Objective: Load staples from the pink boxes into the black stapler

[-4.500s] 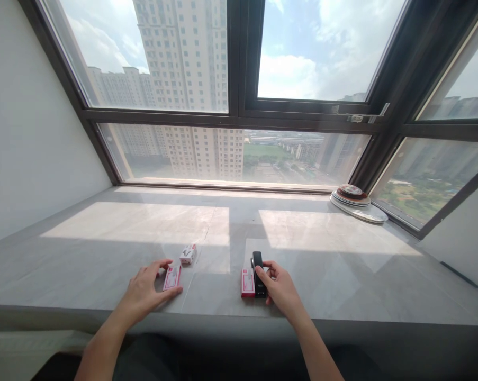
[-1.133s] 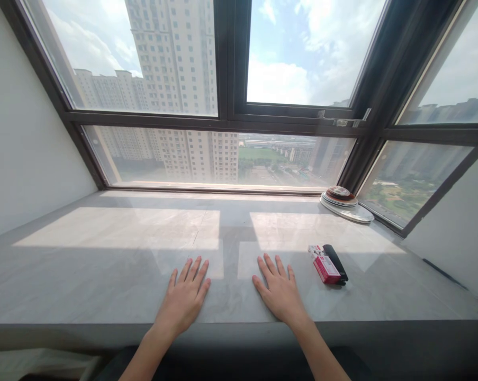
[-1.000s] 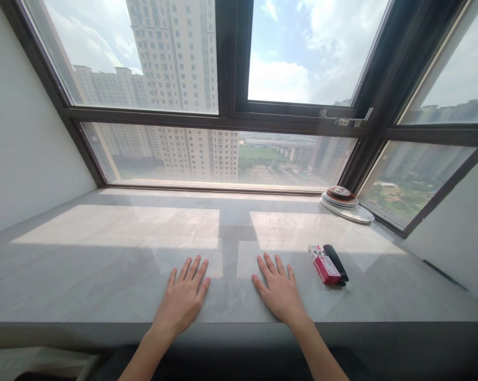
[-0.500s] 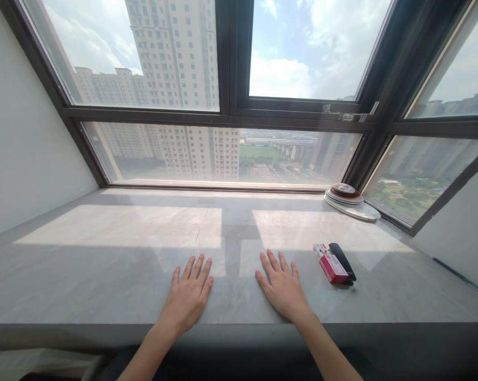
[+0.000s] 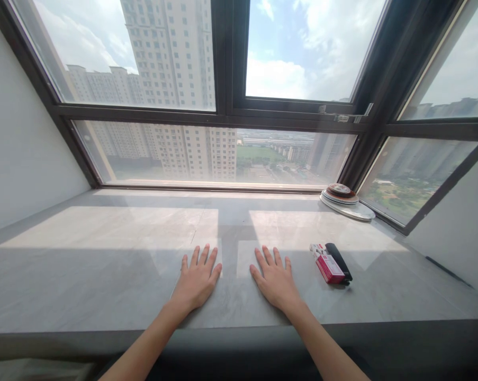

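Observation:
My left hand (image 5: pixel 196 279) lies palm down on the grey marbled sill (image 5: pixel 104 286), fingers spread, with nothing in it. To its right, my right hand (image 5: pixel 276 278) rests flat in the same way, also holding nothing. A gap of bare sill separates the two thumbs. Right of my right hand sit a pink and white box (image 5: pixel 329 268) and, close against its right side, a black stapler-like object (image 5: pixel 339 260). Neither hand touches them.
Several stacked plates or discs (image 5: pixel 346 203) stand in the back right corner by the dark window frame (image 5: pixel 207 117). A thin dark strip (image 5: pixel 447 270) lies along the right wall. White walls close both sides, and the front edge runs below my wrists.
My left hand has moved a little right and forward, closer to my right hand. The view has shifted slightly, so the box and plates appear a bit further left.

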Motion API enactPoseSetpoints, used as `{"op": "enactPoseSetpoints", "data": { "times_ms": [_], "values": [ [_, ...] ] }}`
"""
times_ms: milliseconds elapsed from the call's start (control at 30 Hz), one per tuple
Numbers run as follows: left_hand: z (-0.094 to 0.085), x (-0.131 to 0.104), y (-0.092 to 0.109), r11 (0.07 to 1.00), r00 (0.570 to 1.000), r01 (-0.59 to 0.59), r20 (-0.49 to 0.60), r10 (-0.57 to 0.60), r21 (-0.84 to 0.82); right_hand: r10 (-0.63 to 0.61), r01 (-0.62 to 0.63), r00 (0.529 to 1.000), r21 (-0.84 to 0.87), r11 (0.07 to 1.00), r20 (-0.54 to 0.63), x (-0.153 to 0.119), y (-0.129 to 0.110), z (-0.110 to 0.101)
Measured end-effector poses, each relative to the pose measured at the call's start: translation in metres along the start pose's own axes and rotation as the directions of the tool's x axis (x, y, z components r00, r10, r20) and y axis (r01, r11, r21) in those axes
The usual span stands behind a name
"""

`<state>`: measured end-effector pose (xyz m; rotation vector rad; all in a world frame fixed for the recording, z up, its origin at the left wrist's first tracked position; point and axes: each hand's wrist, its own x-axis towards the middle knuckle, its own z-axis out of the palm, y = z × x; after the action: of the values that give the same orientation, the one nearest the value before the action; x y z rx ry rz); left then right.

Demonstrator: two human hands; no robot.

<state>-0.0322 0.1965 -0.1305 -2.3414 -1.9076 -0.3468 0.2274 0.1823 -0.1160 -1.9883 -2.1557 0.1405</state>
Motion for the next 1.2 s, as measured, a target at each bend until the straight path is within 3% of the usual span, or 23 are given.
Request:
{"op": "enactPoseSetpoints", "data": {
  "times_ms": [267, 767, 1200],
  "values": [
    [0.015, 0.027, 0.005, 0.999, 0.999, 0.039, -0.037, -0.039, -0.022, 0.035, -0.036, 0.999, -0.013, 0.999, -0.009, 0.032, -0.002, 0.009],
    [0.038, 0.106, 0.016, 0.984, 0.992, 0.107, 0.075, -0.097, -0.141, 0.137, -0.137, 0.991, -0.009, 0.991, 0.001, 0.103, -0.017, 0.023],
    [0.052, 0.163, 0.022, 0.977, 0.995, 0.062, 0.085, -0.045, -0.206, 0.105, -0.103, 0.992, 0.029, 0.994, -0.074, 0.142, -0.025, 0.031]
  ]
}}
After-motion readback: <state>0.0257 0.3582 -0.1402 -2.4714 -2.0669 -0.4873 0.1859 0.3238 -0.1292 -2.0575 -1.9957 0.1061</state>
